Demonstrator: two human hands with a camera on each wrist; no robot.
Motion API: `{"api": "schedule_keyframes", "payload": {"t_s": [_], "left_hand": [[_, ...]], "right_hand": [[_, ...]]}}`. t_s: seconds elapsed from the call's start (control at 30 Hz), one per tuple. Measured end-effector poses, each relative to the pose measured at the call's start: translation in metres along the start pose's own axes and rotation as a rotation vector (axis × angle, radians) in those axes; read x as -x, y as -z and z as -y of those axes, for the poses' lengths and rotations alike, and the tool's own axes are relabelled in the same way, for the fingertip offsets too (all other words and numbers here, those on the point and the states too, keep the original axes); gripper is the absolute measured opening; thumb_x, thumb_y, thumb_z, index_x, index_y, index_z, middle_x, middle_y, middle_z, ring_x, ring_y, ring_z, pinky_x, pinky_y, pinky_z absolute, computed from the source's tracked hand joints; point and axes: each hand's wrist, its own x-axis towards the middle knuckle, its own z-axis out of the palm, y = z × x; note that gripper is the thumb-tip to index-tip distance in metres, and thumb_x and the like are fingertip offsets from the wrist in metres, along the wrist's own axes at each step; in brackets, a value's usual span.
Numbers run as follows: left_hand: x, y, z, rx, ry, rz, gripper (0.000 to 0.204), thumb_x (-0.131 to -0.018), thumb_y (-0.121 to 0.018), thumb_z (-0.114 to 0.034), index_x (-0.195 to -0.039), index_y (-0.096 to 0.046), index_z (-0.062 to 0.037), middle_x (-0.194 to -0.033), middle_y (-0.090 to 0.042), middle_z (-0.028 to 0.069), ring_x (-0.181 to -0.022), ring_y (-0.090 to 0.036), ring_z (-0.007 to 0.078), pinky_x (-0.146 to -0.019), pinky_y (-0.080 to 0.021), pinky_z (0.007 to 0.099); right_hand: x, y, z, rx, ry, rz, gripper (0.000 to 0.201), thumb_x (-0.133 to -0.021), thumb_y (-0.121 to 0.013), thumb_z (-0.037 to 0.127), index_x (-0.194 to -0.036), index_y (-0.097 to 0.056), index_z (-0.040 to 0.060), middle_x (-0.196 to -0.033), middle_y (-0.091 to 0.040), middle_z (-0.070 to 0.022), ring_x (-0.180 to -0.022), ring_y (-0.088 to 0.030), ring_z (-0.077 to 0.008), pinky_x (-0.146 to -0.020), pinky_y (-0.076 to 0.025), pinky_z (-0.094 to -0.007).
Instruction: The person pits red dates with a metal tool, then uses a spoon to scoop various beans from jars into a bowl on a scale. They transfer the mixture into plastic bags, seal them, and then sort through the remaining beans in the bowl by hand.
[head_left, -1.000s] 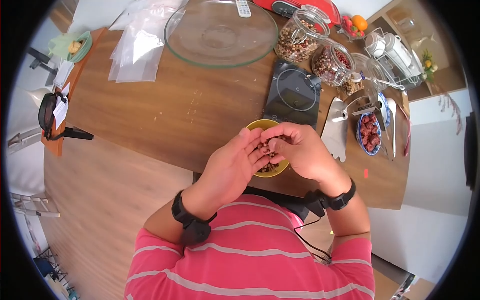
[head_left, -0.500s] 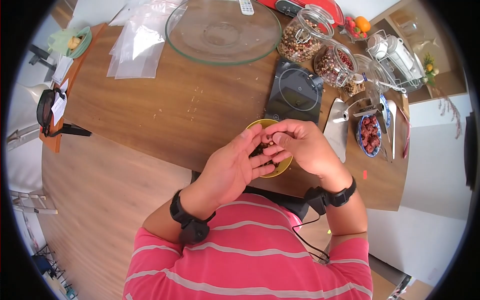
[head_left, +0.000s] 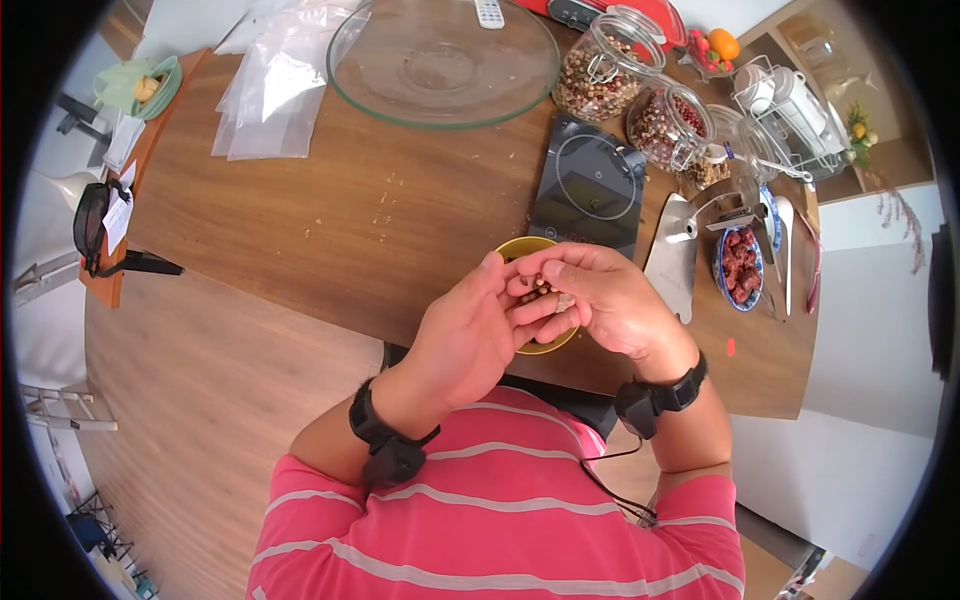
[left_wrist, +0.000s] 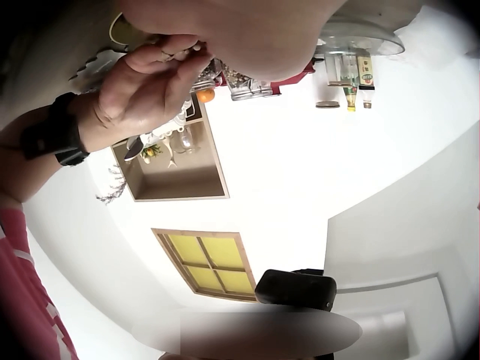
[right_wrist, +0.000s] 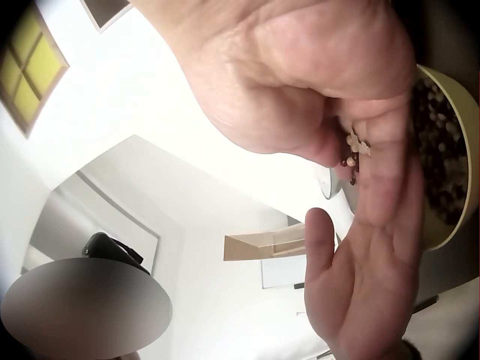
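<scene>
Central bowl [head_left: 546, 348] held beans [right_wrist: 441, 154]; straight-fingered left hand [head_left: 465, 335] supported more; right hand [head_left: 622, 302], grip unclear, hovered; filled jars [head_left: 602, 80] stood upper right.

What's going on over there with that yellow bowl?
A person has the left hand and the right hand together over the yellow bowl. The left palm is open, and small round bits lie where the fingers meet; which hand bears them is hard to tell. More such bits fill part of the bowl. Glass jars of small mixed pieces stand farther back on the table.
</scene>
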Motion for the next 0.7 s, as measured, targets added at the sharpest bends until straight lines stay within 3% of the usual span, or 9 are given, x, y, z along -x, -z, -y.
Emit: {"api": "schedule_keyframes", "payload": {"t_s": [0.07,0.13,0.23,0.33,0.5,0.6,0.63,0.7], "left_hand": [[-0.002,0.002,0.002,0.033,-0.016,0.027,0.051,-0.113,-0.035,-0.043,-0.137,-0.049,-0.0005,-0.13,-0.058,0.0105,-0.122,-0.061,0.0244,-0.11,-0.046,0.0423],[-0.004,0.003,0.003,0.016,-0.031,0.015,0.064,-0.112,-0.03,-0.049,-0.144,-0.044,0.0049,-0.134,-0.057,0.0158,-0.129,-0.059,0.0335,-0.114,-0.043,0.0478],[-0.001,-0.004,0.001,0.089,-0.001,-0.047,0.054,-0.113,-0.033,-0.044,-0.139,-0.048,0.0001,-0.135,-0.059,0.013,-0.124,-0.062,0.0259,-0.11,-0.045,0.0429],[-0.003,-0.001,0.004,0.026,0.005,-0.084,0.064,-0.112,-0.029,-0.049,-0.144,-0.045,0.0037,-0.14,-0.056,0.017,-0.13,-0.058,0.0332,-0.114,-0.043,0.046],[0.004,0.004,0.002,-0.003,-0.024,-0.106,0.065,-0.111,-0.032,-0.05,-0.144,-0.047,0.0035,-0.143,-0.055,0.018,-0.132,-0.056,0.0301,-0.116,-0.041,0.0435],[0.012,-0.001,-0.006,-0.019,-0.042,-0.14,0.066,-0.111,-0.034,-0.05,-0.145,-0.046,0.0045,-0.144,-0.055,0.0181,-0.133,-0.055,0.0285,-0.118,-0.04,0.0431],[0.013,-0.001,-0.009,-0.02,-0.051,-0.13,0.067,-0.11,-0.034,-0.05,-0.146,-0.045,0.0051,-0.145,-0.054,0.018,-0.134,-0.054,0.028,-0.118,-0.04,0.0431],[0.015,0.0,-0.011,-0.017,-0.057,-0.123,0.067,-0.11,-0.034,-0.05,-0.146,-0.045,0.0055,-0.146,-0.053,0.0184,-0.135,-0.053,0.0283,-0.119,-0.039,0.0434]], "right_hand": [[-0.001,0.0,-0.002,-0.004,0.006,0.008,0.042,-0.11,-0.051,0.028,-0.133,-0.058,-0.0071,-0.124,-0.067,-0.021,-0.1,-0.075,-0.0311,-0.073,-0.066,-0.0368],[0.001,0.0,-0.002,-0.03,0.006,0.028,0.042,-0.11,-0.049,0.028,-0.132,-0.058,-0.0065,-0.124,-0.067,-0.0199,-0.101,-0.075,-0.0306,-0.074,-0.066,-0.0374],[0.008,-0.006,0.004,-0.061,0.014,0.056,0.043,-0.11,-0.048,0.029,-0.132,-0.059,-0.0062,-0.126,-0.066,-0.0193,-0.102,-0.074,-0.0305,-0.076,-0.065,-0.038],[0.01,-0.005,0.005,-0.093,0.052,0.059,0.045,-0.11,-0.048,0.032,-0.132,-0.059,-0.0058,-0.126,-0.066,-0.0199,-0.1,-0.075,-0.0305,-0.074,-0.065,-0.0374],[0.011,0.016,-0.002,-0.137,0.177,0.091,0.039,-0.109,-0.052,0.03,-0.128,-0.062,-0.0036,-0.116,-0.07,-0.0167,-0.09,-0.075,-0.0257,-0.071,-0.063,-0.0341],[0.013,0.016,-0.008,0.153,0.288,-0.168,0.021,-0.103,-0.064,0.011,-0.121,-0.066,-0.0012,-0.101,-0.074,-0.0078,-0.085,-0.072,-0.0163,-0.075,-0.058,-0.0278],[0.013,0.012,-0.013,0.152,0.289,-0.166,0.021,-0.103,-0.064,0.011,-0.121,-0.066,-0.0012,-0.101,-0.074,-0.0078,-0.085,-0.072,-0.0163,-0.075,-0.058,-0.0278],[0.012,0.002,-0.026,0.523,0.499,-0.262,0.019,-0.1,-0.068,0.006,-0.118,-0.068,-0.0003,-0.104,-0.074,-0.0054,-0.089,-0.071,-0.0138,-0.081,-0.056,-0.0272]]}}
